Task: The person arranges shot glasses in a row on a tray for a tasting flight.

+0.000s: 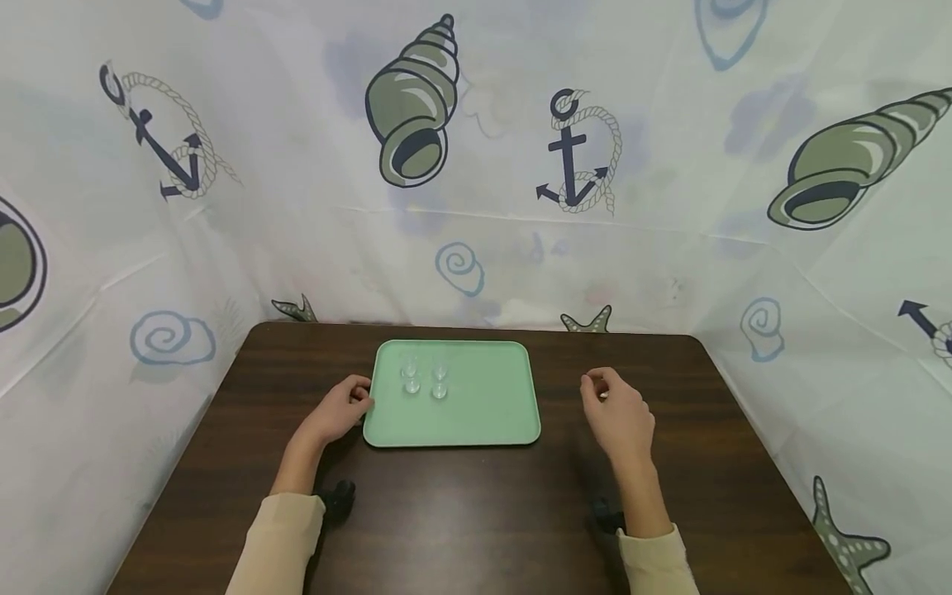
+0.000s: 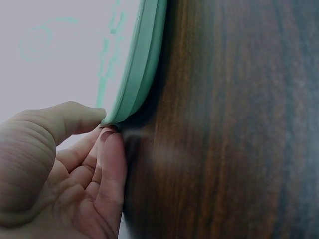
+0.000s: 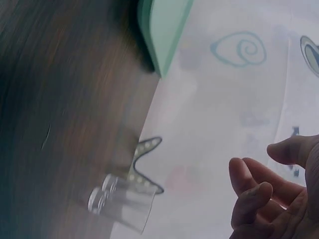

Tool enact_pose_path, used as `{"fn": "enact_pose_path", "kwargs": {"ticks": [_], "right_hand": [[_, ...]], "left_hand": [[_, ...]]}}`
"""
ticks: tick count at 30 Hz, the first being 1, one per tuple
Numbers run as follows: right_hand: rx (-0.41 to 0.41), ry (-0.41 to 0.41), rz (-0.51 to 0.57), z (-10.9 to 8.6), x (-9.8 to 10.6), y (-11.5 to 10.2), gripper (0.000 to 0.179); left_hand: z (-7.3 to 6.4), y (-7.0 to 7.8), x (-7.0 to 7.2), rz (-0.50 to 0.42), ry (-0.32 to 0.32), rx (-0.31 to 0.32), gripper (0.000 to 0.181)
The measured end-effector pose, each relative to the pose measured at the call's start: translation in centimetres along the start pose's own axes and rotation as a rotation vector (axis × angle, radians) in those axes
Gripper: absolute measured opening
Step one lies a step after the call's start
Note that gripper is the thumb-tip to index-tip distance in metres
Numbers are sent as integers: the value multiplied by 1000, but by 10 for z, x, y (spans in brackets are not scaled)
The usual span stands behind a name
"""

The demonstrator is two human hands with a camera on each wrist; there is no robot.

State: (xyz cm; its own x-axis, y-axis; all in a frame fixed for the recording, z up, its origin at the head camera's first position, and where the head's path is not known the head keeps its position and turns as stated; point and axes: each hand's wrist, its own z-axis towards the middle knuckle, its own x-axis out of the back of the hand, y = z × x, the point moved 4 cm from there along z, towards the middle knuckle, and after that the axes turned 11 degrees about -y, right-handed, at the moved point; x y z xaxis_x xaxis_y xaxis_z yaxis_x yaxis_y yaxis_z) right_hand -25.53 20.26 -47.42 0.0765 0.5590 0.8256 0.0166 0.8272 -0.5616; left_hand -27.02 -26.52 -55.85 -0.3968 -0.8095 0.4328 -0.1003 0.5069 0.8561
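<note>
- Noted from 9 through 12 to 3 o'clock: creased white fabric backdrop (image 1: 513, 264), printed with spiral seashells (image 1: 412, 103), roped anchors (image 1: 568, 157), speckled starfish (image 1: 848, 541) and pale blue scrolls (image 1: 173, 337).
- Below it, dark wood-grain tabletop (image 1: 476, 529), with soft sheen toward 6 o'clock.
- Toward 12 o'clock of tabletop: mint-green rectangular tray (image 1: 491, 421), with rounded corners and low raised rim. Too washed out in left-wrist view to read the inner surface.
- Reaching in from 7 o'clock, cream left sleeve (image 1: 275, 541); from 5 o'clock, matching right sleeve (image 1: 658, 562).
- At tray's 9 o'clock edge, left hand (image 1: 338, 411), pinching the rim near a corner: thumb (image 2: 75, 119) on top, curled fingers below.
- At 3 o'clock from tray, well apart from it, right hand (image 1: 619, 413), with loosely bent fingers parted from the thumb.
- Beside left wrist, toward 4 o'clock, black wrist device (image 1: 338, 502); in shadow.
- On tray toward its 10 o'clock, small clear glasses (image 1: 440, 390) in two short columns. Cannot tell exact count.
- Toward 7 o'clock in right-wrist view, pair of clear tumblers (image 3: 122, 206), upright on tabletop, overlapping, apart from right hand. Cannot tell if touching.
</note>
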Motion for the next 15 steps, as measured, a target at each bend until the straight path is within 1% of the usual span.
{"fn": "enact_pose_path", "kwargs": {"ticks": [9,12,15], "right_hand": [[-90,6,19,2,19,30,42],[-112,22,13,4,23,37,41],[-124,19,1,7,24,41,44]], "left_hand": [[3,-2,-2,2,-4,10,49],[3,-2,-1,13,1,8,48],[5,-2,0,27,12,7,48]]}}
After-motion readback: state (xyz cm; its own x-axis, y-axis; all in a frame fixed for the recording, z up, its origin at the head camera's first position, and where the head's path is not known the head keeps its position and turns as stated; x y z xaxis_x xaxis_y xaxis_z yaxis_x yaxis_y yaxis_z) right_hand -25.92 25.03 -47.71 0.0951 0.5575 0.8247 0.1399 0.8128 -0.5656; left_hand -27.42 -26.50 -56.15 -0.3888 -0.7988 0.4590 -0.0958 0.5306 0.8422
